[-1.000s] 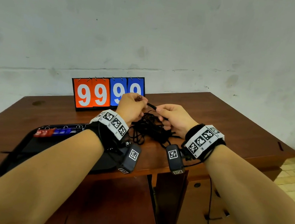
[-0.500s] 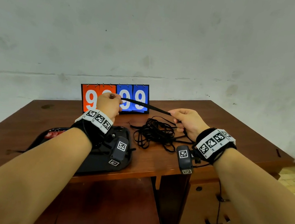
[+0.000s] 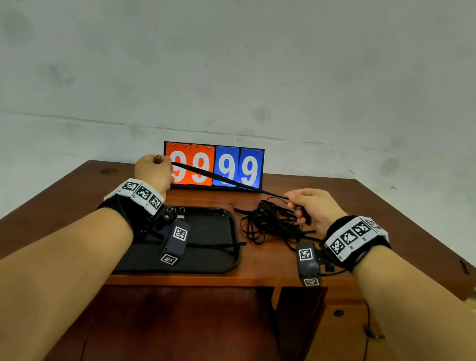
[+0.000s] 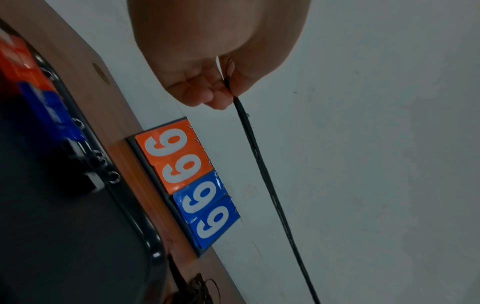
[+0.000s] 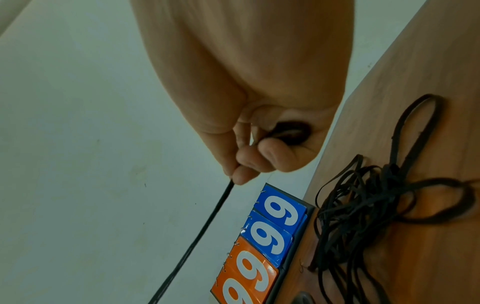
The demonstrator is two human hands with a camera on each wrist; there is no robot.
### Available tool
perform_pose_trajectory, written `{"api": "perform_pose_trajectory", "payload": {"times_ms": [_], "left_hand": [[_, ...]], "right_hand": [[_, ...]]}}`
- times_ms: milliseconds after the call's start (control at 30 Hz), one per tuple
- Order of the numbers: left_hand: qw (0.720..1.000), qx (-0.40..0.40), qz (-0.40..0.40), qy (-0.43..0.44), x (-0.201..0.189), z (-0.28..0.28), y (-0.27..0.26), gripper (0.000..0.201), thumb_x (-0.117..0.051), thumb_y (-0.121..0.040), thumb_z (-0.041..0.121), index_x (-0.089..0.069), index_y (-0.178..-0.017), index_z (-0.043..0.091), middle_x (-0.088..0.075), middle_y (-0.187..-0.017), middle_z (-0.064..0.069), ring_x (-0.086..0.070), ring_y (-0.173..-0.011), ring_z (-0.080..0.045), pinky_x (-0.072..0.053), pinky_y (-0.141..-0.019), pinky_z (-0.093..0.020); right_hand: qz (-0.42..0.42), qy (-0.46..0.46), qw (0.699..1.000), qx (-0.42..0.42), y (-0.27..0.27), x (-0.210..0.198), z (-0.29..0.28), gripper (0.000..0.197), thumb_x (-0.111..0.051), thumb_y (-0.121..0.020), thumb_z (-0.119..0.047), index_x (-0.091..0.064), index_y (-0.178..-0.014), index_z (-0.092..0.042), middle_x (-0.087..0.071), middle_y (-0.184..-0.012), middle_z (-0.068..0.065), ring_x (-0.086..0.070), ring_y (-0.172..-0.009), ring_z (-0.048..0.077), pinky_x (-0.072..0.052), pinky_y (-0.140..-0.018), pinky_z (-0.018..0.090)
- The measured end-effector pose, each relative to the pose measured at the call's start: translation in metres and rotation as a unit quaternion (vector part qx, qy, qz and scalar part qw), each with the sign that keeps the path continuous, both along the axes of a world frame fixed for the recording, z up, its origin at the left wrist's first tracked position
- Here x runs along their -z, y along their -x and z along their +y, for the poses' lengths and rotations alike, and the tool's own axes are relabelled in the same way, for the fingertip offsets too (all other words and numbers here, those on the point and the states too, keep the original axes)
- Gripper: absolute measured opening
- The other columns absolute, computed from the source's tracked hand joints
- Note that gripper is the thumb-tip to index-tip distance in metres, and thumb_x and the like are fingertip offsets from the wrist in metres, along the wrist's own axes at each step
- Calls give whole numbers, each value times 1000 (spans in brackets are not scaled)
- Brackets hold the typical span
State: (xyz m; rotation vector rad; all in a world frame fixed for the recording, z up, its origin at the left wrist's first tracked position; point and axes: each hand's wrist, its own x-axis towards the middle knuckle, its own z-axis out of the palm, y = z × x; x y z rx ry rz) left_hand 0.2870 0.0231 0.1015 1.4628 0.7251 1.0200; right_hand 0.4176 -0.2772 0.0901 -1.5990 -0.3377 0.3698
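Black cord [image 3: 224, 180] taut between two hands
Left hand [image 3: 152, 170] and right hand [image 3: 313, 204] each pinch it above the tabletop [image 3: 408, 222], before the flip scoreboard [image 3: 212, 166]; its loose tangle [image 3: 270, 224] lies by the right hand

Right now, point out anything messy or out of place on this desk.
The black cord lies in a tangled heap on the table, right of the tray. One strand runs taut between the left hand and right hand.

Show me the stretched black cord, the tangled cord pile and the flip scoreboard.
stretched black cord [image 3: 224, 179]: head view, middle of taut span.
tangled cord pile [image 3: 270, 225]: head view, middle of heap.
flip scoreboard [image 3: 249, 166]: head view, right blue card.
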Motion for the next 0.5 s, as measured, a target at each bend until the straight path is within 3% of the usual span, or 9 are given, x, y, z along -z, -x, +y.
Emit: {"api": "perform_pose_trajectory", "payload": {"times_ms": [67, 200, 333, 500], "left_hand": [[1000, -2, -3, -1, 2, 13, 14, 19, -48, -93, 6, -62, -84, 15, -58, -69, -6, -50, -49, -18, -39, -43, -24], [1000, -14, 4, 2, 7, 47, 50, 12, -51, -91, 10, -63, -90, 12, -57, -64, -4, -48, -46, -16, -36, -42, -23], [1000, -25, 17, -4, 13, 80, 87, 19, -52, -92, 10, -60, -76, 18, -57, -65, -4, -48, -45, -15, -35, -43, -24], [998, -15, 56, -30, 26, 110, 127, 21, -57, -92, 10, -61, -75, 22, -58, -66, -5, -53, -48, -16, -39, -39, -19]], "right_hand": [[2, 13, 1000, 8, 6, -1, 8, 13, -58, -95, -7, -69, -101, -4, -58, -69, 4, -44, -50, 10, -35, -41, 19], [-2, 45, 999, 11, 23, -4, 33, 17, -54, -95, -3, -70, -92, -8, -59, -68, 4, -47, -50, 11, -38, -42, 19], [-22, 68, 997, 0, 39, -9, 59, 13, -58, -93, -5, -70, -96, -8, -65, -71, 6, -53, -51, 11, -41, -45, 21], [-50, 93, 994, -11, 57, 0, 88, 5, -66, -89, -7, -69, -93, -5, -70, -71, 7, -57, -46, 9, -42, -41, 18]]}}
